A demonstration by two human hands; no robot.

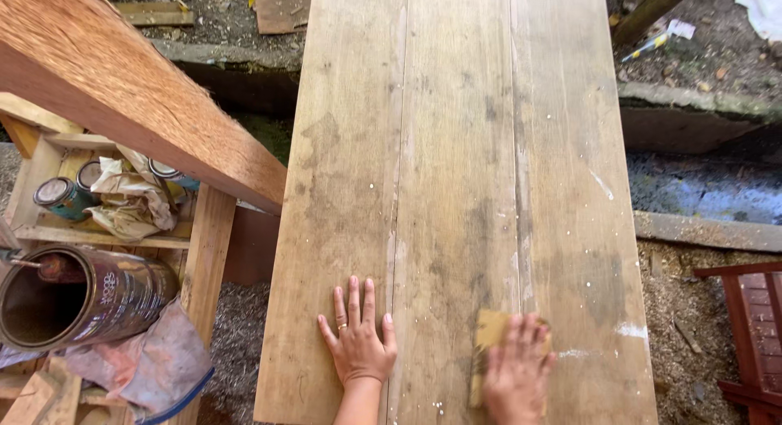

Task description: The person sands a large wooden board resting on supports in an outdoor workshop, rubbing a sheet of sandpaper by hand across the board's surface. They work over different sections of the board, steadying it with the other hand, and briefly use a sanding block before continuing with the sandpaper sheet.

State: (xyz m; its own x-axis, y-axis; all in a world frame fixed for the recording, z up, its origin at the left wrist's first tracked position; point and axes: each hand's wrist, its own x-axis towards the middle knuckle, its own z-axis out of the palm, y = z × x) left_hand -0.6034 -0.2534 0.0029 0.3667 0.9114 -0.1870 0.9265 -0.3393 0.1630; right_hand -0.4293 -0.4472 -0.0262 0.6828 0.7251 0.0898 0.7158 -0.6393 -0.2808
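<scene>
Weathered plank tabletop (456, 148), three boards, runs away from the viewer. Left hand (357, 339) flat on it, fingers spread, palm down. Right hand (521, 368), blurred, presses flat on tan sanding pad (489, 331) near the table's near end

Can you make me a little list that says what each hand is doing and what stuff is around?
Left hand: flat on the wooden board, fingers spread, holding nothing
Right hand: pressing a tan sanding block on the board, blurred
Board: long, worn planks with pale specks
Left side: open paint can lying on its side, rag, small tins
Right side: red wooden furniture, sawdust on the ground
</scene>
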